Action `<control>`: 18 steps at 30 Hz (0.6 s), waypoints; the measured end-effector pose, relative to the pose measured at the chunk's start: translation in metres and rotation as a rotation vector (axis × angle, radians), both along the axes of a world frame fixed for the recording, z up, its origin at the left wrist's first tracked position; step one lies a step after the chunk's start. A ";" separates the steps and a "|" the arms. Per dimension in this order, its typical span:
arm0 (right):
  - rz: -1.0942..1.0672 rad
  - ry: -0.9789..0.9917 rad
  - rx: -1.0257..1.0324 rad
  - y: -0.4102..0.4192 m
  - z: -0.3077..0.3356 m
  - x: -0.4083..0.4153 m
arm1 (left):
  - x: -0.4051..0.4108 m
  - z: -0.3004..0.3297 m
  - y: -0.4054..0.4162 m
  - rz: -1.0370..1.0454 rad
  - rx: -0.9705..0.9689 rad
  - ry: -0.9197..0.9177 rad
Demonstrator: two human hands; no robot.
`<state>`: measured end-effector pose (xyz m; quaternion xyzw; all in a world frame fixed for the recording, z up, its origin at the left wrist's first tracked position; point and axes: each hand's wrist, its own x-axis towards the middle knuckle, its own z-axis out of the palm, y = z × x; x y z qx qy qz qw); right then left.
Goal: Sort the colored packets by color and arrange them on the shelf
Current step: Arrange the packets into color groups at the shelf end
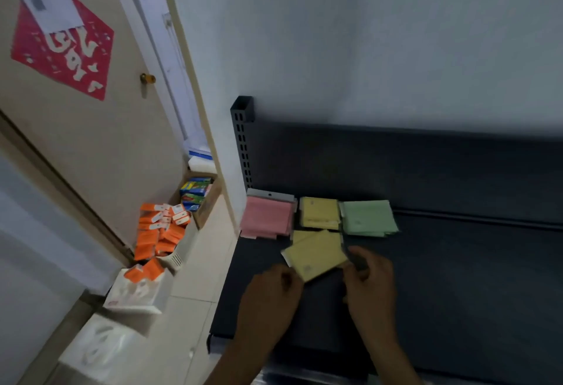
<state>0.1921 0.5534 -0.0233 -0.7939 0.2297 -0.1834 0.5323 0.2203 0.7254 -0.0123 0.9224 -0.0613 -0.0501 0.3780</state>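
On the dark shelf (457, 278) three piles lie in a row at the back left: pink packets (266, 217), yellow packets (320, 212) and green packets (368, 217). In front of the yellow pile, a small stack of yellow packets (315, 255) is tilted and held from both sides. My left hand (271, 296) grips its near left corner. My right hand (370, 281) pinches its right edge. Another yellow packet edge shows beneath the held stack.
A slotted metal upright (242, 141) stands at the shelf's back left corner. On the floor to the left sit orange boxes (161, 229), white cartons (137, 290) and a cardboard box with blue-green packs (196, 192). A door (91, 128) stands behind them.
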 end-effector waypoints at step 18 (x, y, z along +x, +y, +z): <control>-0.122 0.034 -0.005 0.035 0.001 -0.034 | -0.006 0.012 0.023 -0.219 -0.137 -0.025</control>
